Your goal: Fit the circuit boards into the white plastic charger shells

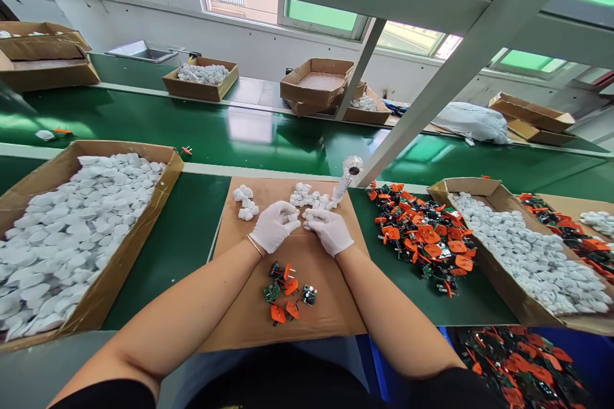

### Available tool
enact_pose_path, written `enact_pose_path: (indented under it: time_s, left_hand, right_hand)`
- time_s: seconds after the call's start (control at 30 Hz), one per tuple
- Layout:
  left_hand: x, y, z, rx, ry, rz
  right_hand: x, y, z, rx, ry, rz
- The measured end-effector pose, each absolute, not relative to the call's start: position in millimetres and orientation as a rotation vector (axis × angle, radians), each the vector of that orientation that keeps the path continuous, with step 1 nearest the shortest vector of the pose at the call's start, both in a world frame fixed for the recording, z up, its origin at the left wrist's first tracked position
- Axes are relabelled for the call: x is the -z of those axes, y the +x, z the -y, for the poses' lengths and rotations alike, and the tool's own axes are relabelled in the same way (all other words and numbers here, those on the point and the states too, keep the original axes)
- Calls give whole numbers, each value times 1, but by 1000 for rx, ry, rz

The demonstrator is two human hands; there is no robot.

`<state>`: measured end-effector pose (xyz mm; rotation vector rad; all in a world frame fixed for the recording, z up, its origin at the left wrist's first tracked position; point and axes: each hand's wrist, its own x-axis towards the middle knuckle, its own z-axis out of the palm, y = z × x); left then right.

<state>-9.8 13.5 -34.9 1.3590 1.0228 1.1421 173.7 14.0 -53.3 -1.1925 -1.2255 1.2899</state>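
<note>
Both my hands wear thin white gloves and meet over a brown cardboard sheet (230, 326). My left hand (274, 227) is closed in a pinch on a small white plastic piece (292, 217). Facing it, my right hand (330, 231) has its fingertips pressed together around a small white piece (307, 222), mostly hidden by the fingers. Just beyond the hands lies a cluster of white plastic pieces (307, 196), with a smaller cluster (244, 193) to the left. Nearer my body, several green circuit boards (271, 293) with orange plug plates (277, 314) rest on the cardboard.
Cardboard trays of white pieces stand left (163, 172) and right (439, 188). A heap of orange plug boards (426, 233) lies right of the sheet. A clear-handled object with a round head (352, 168) stands behind. A grey metal post (432, 77) slants overhead. Below right, a blue bin (592, 358) holds more boards.
</note>
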Motion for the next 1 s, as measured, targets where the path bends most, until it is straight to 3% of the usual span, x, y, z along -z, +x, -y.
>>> enact_pose_path:
  time_s: [0.7, 1.0]
  left_hand:
    - [24, -8, -5, -1097, 1786, -1152]
    - [11, -9, 0, -869, 1945, -1322]
  right_hand:
    - [31, 167, 3, -1389, -1190, 1207]
    - [32, 157, 3, -1320, -1244, 1216]
